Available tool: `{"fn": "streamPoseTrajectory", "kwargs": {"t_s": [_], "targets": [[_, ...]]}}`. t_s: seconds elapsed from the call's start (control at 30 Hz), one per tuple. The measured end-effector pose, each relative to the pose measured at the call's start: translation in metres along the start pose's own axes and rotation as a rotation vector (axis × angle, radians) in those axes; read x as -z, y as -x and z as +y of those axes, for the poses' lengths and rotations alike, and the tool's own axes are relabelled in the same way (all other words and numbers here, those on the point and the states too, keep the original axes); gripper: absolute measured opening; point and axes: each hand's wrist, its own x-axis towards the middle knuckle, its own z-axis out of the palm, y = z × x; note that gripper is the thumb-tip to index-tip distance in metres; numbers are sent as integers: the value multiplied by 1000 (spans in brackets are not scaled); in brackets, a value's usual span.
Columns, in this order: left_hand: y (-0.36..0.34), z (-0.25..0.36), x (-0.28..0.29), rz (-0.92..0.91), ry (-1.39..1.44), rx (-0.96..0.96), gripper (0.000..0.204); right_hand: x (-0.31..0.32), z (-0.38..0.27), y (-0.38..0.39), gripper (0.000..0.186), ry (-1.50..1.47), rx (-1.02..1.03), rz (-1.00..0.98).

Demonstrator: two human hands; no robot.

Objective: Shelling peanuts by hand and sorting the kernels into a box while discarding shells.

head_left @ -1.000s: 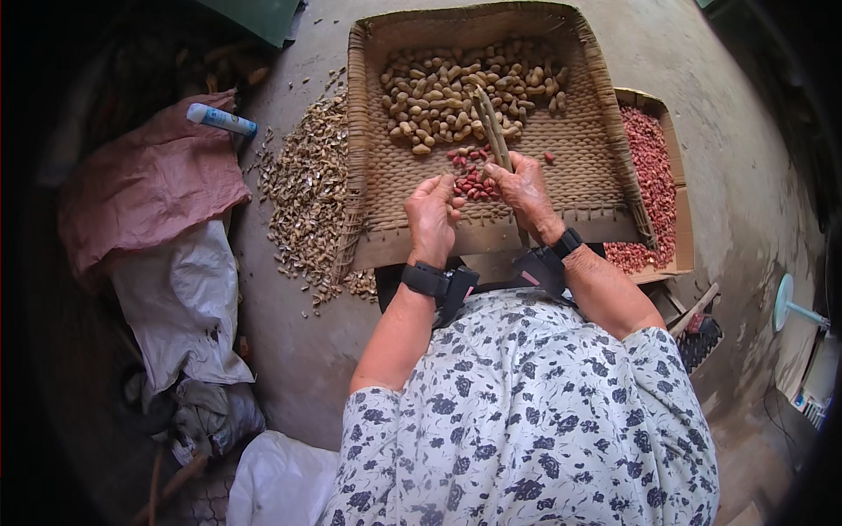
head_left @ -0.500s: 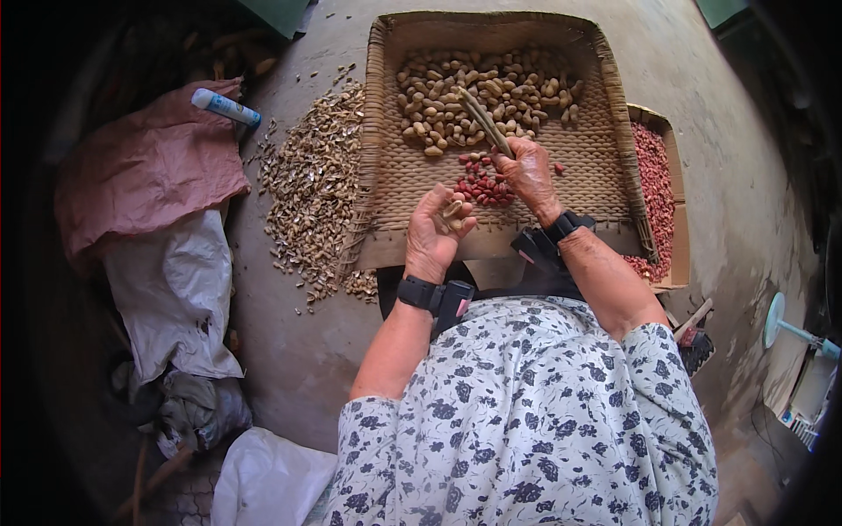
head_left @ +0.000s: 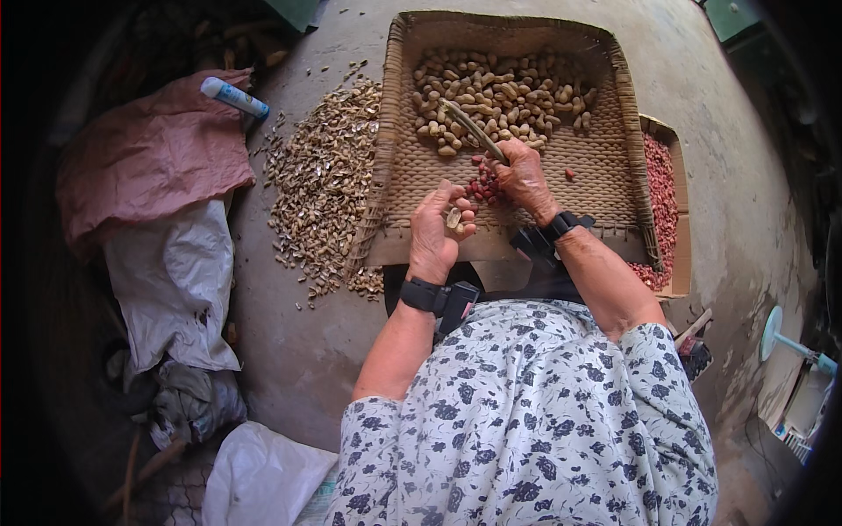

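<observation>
My left hand (head_left: pixel 440 230), palm turned up with fingers curled, holds a pale peanut shell piece (head_left: pixel 453 219) at the lower-left part of a woven tray (head_left: pixel 592 184). My right hand (head_left: pixel 524 178) grips a split wooden stick (head_left: pixel 474 129) that slants up toward the back left. Unshelled peanuts (head_left: pixel 487 83) are spread over the back half of the tray, with red kernels (head_left: pixel 483 184) in a small group between my hands, partly hidden by my right hand.
Loose shells (head_left: pixel 317 167) lie heaped on the floor left of the tray. A cardboard box (head_left: pixel 678 273) of red kernels stands at the right. Farther left are pink (head_left: pixel 153 158) and white sacks (head_left: pixel 171 276) and a blue canister (head_left: pixel 234 97). A pale blue object (head_left: pixel 772 333) is at the far right.
My right hand has lifted the stick away from the kernels and tilted it leftward. My left hand has turned palm up, showing shell pieces in it. The view has shifted slightly.
</observation>
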Motion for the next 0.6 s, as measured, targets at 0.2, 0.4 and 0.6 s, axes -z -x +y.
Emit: {"fn": "streamPoseTrajectory", "kwargs": {"t_s": [0.2,0.4,0.6], "targets": [[16,1,-24,7,-297,-22,28,15,-33,40,21,-241,279,-49],[31,4,-32,-24,-320,37,23,28,-39,55,19,-274,185,-103],[38,-2,-38,7,-404,-161,16,46,-45,65,26,-354,57,-79]]}}
